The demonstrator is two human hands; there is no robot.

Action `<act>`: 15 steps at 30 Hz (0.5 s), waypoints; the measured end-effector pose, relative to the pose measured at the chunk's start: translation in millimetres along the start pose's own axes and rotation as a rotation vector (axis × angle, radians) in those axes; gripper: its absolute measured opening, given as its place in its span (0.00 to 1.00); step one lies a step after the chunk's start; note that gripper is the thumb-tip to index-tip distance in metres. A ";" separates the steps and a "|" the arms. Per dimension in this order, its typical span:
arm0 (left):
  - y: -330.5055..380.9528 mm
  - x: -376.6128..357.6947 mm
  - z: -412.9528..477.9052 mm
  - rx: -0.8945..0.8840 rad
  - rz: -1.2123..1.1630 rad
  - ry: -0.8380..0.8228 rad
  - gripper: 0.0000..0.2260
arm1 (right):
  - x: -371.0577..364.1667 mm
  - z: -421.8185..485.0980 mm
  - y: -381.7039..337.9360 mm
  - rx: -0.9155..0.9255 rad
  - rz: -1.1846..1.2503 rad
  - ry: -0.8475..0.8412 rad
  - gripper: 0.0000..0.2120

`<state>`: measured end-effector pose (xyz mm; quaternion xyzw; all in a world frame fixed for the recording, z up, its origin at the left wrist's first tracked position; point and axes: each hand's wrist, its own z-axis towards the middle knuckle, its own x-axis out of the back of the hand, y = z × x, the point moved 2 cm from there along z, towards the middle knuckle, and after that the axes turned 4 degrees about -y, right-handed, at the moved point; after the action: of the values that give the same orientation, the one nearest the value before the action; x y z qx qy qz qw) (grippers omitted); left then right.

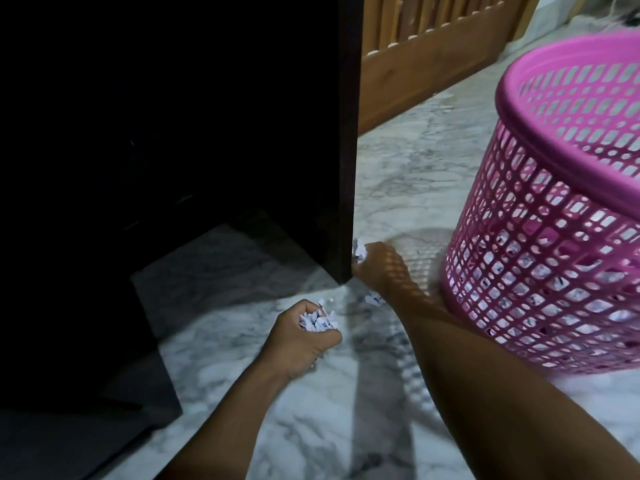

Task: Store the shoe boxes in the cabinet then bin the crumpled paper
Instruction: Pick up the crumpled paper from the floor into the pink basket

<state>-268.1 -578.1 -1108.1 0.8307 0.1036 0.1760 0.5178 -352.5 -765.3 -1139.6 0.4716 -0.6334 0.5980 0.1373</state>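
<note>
We start with the wad of white crumpled paper scraps, which sits bunched inside our left grip, fingers curled tight round it, low over the grey-veined white marble floor. A second white crumpled paper ball pokes out of the top of our right grip, which is clenched round it just beside the bottom corner of the dark wooden cabinet panel. Between the two grips one small loose scrap of white paper lies on the floor, just under the right wrist. To the right of that arm is the pink plastic lattice basket, blurred, its base close to the forearm; we cannot tell whether the two touch. Through its holes we see a heap of more crumpled white paper in the bottom. The lattice throws a chequered shadow over the right grip, the forearm and the floor beside them. Left of the panel everything is too dark for us to make anything out. Behind the panel and the basket, a brown slatted wooden door meets the floor.
</note>
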 end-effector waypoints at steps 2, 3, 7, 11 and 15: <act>5.8 -1.1 -0.8 -0.025 0.006 0.006 0.09 | 2.5 -11.7 1.9 -0.036 0.039 0.040 0.17; 7.3 -1.3 -1.1 -0.028 0.001 0.013 0.09 | 4.3 -17.0 4.0 -0.050 0.067 0.064 0.17; 9.0 0.1 -6.9 -0.020 -0.017 0.031 0.08 | 15.2 -44.1 14.8 -0.085 0.167 0.103 0.15; 22.6 1.7 -15.2 -0.066 0.009 0.023 0.08 | 23.5 -72.7 28.6 -0.122 0.215 0.007 0.20; 47.3 4.7 -23.1 -0.119 -0.004 -0.003 0.10 | 34.7 -95.3 17.1 -0.188 0.271 0.113 0.21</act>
<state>-273.5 -578.3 -1055.5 0.7986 0.0941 0.1795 0.5667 -420.7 -698.5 -1101.2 0.3327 -0.7356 0.5746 0.1345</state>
